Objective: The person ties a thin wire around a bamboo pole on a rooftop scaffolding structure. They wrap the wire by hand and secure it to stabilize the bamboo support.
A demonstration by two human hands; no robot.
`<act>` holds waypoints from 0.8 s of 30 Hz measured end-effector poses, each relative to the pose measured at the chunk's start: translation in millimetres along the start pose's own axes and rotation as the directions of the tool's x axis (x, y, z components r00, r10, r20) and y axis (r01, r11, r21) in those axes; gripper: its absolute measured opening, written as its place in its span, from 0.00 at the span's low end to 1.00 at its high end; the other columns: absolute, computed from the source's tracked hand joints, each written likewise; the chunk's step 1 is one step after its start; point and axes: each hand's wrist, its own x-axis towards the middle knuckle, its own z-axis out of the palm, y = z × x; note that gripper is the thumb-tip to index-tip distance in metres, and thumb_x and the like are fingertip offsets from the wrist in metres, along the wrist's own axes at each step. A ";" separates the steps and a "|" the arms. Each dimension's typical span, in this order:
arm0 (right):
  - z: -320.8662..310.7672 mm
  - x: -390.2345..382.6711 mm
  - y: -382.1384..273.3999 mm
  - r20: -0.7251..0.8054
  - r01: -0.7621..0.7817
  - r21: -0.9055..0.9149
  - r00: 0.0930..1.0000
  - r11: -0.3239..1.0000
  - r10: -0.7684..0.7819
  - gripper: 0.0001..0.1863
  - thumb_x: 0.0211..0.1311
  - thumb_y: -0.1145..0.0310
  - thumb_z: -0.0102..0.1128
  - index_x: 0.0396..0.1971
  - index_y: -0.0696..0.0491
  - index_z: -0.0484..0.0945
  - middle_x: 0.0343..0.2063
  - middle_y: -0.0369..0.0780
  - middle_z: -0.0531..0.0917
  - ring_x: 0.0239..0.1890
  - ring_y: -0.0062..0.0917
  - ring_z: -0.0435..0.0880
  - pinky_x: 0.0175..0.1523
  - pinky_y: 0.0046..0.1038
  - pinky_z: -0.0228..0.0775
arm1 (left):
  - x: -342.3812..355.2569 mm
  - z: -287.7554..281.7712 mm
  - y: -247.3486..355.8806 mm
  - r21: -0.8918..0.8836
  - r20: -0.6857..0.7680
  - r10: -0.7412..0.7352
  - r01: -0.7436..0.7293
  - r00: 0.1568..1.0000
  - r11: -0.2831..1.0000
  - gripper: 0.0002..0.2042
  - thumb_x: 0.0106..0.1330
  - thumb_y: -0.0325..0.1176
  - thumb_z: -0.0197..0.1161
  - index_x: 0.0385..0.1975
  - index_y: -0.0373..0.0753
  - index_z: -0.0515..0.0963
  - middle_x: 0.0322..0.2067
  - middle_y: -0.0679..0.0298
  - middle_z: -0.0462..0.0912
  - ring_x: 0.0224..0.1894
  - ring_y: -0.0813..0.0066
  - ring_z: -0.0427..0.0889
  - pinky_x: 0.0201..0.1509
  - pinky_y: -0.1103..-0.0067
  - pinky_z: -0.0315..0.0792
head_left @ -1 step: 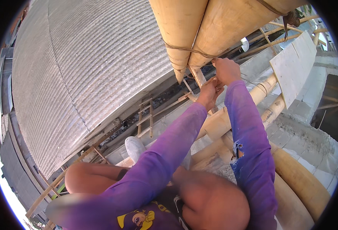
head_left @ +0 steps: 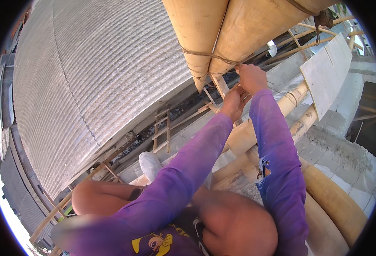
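Two thick bamboo poles, a left pole [head_left: 194,25] and a right pole [head_left: 250,32], stand side by side in front of me. Brown cord [head_left: 201,53] wraps around both near their lower ends. My right hand [head_left: 253,79] is closed beside the right pole, its fingers pinched on a thin length of this cord. Just below and to its left, my left hand [head_left: 233,104] is closed too, its fingertips pinching a thin strand that looks like the same cord. The fingers of both hands partly hide the strand.
Horizontal bamboo [head_left: 294,102] runs right from below my hands, and thicker bamboo [head_left: 333,192] lies at lower right. A pale board [head_left: 328,76] leans there. Left is a corrugated roof [head_left: 107,72], with a gap and a small wooden ladder-like frame [head_left: 168,132] beside it. My knees are bent below.
My left hand and forearm have shifted very slightly to the right. My right hand stays in the same place, and the poles and cord look unchanged.
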 end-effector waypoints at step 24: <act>-3.9 8.5 0.5 0.028 -0.024 0.124 0.999 0.992 0.020 0.11 0.67 0.64 0.57 0.44 0.44 0.86 0.38 0.46 0.87 0.46 0.42 0.86 0.50 0.43 0.77 | 19.5 8.6 -18.0 -0.321 0.108 -0.050 0.082 0.993 0.944 0.13 0.75 0.36 0.51 0.51 0.37 0.75 0.48 0.61 0.81 0.48 0.67 0.80 0.54 0.69 0.76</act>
